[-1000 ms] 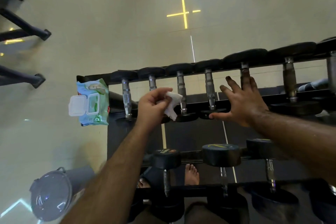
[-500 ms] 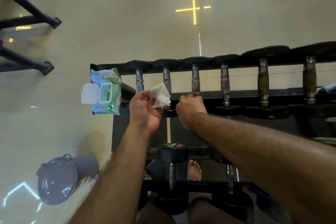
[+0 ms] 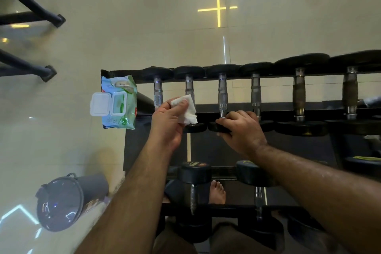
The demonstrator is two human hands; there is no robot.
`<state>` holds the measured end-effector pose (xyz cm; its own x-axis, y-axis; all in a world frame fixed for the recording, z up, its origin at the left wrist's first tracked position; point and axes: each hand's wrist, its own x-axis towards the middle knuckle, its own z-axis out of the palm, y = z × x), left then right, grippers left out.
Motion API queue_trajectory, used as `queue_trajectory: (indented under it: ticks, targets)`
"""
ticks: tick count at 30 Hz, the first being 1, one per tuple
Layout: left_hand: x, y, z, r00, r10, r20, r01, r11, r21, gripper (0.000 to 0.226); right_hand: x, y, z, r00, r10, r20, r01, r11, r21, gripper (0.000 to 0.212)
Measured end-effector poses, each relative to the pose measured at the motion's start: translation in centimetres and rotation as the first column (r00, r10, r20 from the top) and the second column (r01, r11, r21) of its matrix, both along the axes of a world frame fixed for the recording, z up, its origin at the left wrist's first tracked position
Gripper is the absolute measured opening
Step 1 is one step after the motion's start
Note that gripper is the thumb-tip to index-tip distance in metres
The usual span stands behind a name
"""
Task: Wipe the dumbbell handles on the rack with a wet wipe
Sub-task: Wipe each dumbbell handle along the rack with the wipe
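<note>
- Rack (image 3: 237, 78): black, two tiers, seen from above as I stand over it.
- Upper tier: six dumbbells (image 3: 255, 93) side by side, metal handles running away from me, black heads resting on the front and back rails; the heads grow larger toward my right.
- Left end of the upper tier: a pack of wet wipes (image 3: 121, 113), its white flip lid open, hanging partly off the rack's edge.
- Lower tier: more dumbbells (image 3: 193, 173), spaced further apart.
- Floor (image 3: 103, 27): pale, glossy tile carrying the rack; a grey lidded bin (image 3: 61, 202) stands on it near the rack's left corner.
- Far left of the floor: dark metal legs (image 3: 41, 12) of another frame.
</note>
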<state>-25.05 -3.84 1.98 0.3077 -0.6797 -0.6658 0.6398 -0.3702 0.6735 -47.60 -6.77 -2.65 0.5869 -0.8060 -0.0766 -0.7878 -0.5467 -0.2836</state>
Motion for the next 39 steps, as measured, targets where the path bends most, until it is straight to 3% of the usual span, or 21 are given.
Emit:
queue_trajectory:
  ticks: [2,5,7,12,16,18,20,22,24,28,30,31,32,34,36,37,39]
  targets:
    - [-0.6,-0.2,0.0,0.992,-0.087,0.090,0.088,0.996,-0.001,0.030,-1.2,-1.3,0.4,0.993,0.108,-0.054,-0.111,0.993,-0.041,0.055]
    - [-1.7,-1.2,-0.2,0.919,-0.254,0.302,0.263,0.965,0.011,0.033,-5.8,-4.2,1.3,0.944,0.149,-0.294,-0.155,0.988,0.003,0.109]
    - [-2.6,-2.4,-0.1,0.837,-0.299,0.458,0.327,0.945,0.019,0.026,-9.4,-5.9,2.0,0.896,0.188,-0.402,-0.168,0.982,0.086,0.129]
    - [-5.2,-5.2,-0.6,0.713,-0.307,0.630,0.406,0.914,-0.014,0.018,-13.4,-8.3,3.0,0.767,0.409,-0.495,-0.367,0.912,0.185,0.134]
    - [-6.5,-6.9,-1.4,0.581,-0.273,0.766,0.425,0.905,0.000,0.020,-13.4,-8.5,2.6,0.790,0.439,-0.428,-0.409,0.897,0.165,0.131]
    - [-6.9,-7.5,-1.5,0.366,-0.206,0.908,0.484,0.875,0.003,0.022,-13.5,-8.5,2.5,0.819,0.418,-0.393,-0.391,0.908,0.152,0.128]
    - [-6.9,-8.1,-2.2,0.015,-0.071,0.997,0.598,0.800,0.048,0.025,-13.5,-8.3,2.3,0.832,0.398,-0.385,-0.360,0.917,0.170,0.129]
    - [-6.9,-9.0,-3.3,-0.288,0.032,0.957,0.690,0.700,0.184,0.023,-13.7,-8.3,1.7,0.842,0.389,-0.375,-0.350,0.921,0.171,0.130]
    - [-6.9,-9.4,-4.6,-0.430,0.023,0.903,0.730,0.597,0.332,0.026,-13.8,-8.4,1.4,0.848,0.376,-0.374,-0.344,0.926,0.152,0.130]
    - [-5.7,-7.2,-5.6,-0.521,-0.020,0.854,0.804,0.324,0.498,0.043,-13.9,-8.4,1.1,0.844,0.368,-0.389,-0.318,0.929,0.189,0.129]
    - [-4.7,-5.9,-4.6,-0.510,-0.119,0.852,0.833,0.177,0.524,0.045,-13.9,-8.4,1.0,0.846,0.370,-0.384,-0.322,0.929,0.186,0.130]
    - [-4.4,-5.7,-4.1,-0.500,-0.140,0.855,0.841,0.159,0.517,0.043,-13.9,-8.4,1.0,0.844,0.370,-0.388,-0.331,0.929,0.165,0.130]
    - [-4.3,-5.9,-3.6,-0.477,-0.119,0.871,0.848,0.195,0.492,0.040,-13.9,-8.4,1.0,0.839,0.369,-0.400,-0.337,0.929,0.151,0.129]
    - [-4.4,-7.1,-3.4,-0.429,-0.013,0.903,0.840,0.362,0.404,0.032,-13.8,-8.5,0.9,0.827,0.383,-0.412,-0.349,0.924,0.159,0.129]
    - [-5.0,-8.7,-3.9,-0.445,0.076,0.892,0.778,0.526,0.344,0.025,-13.7,-8.5,0.8,0.828,0.392,-0.401,-0.354,0.920,0.170,0.131]
    - [-5.4,-9.3,-4.3,-0.467,0.080,0.881,0.749,0.565,0.346,0.022,-13.7,-8.5,0.8,0.832,0.387,-0.397,-0.349,0.922,0.166,0.132]
    - [-6.4,-9.6,-4.9,-0.505,0.061,0.861,0.734,0.556,0.390,0.018,-13.6,-8.4,0.7,0.846,0.367,-0.387,-0.334,0.930,0.151,0.133]
